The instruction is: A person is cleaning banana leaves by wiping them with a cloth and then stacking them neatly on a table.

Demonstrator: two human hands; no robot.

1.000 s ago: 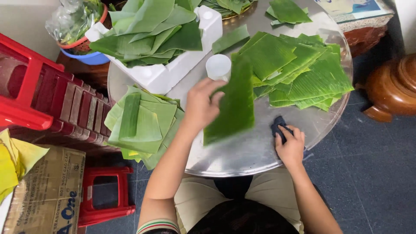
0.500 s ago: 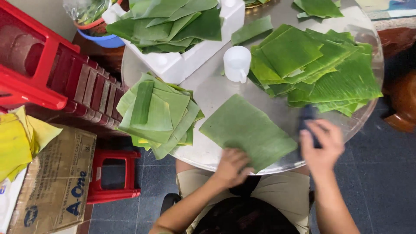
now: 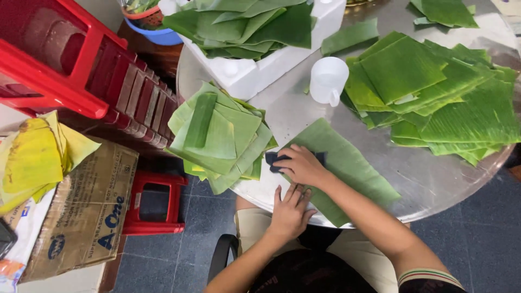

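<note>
head: right hand (image 3: 304,165) presses dark cloth (image 3: 274,160) on glossy leaf (image 3: 347,163).

A round metal counter (image 3: 434,179) is gleaming under soft overhead light, picking up pale reflections. Beneath it, dark grey-blue floor tiles (image 3: 477,239) are showing. On the left, red plastic stools (image 3: 59,70) are lying stacked on their sides, and a smaller red stool (image 3: 154,203) is standing on the floor. A brown cardboard box (image 3: 81,217) is sitting just beside it, with yellow sheets (image 3: 35,160) resting on top.
</note>
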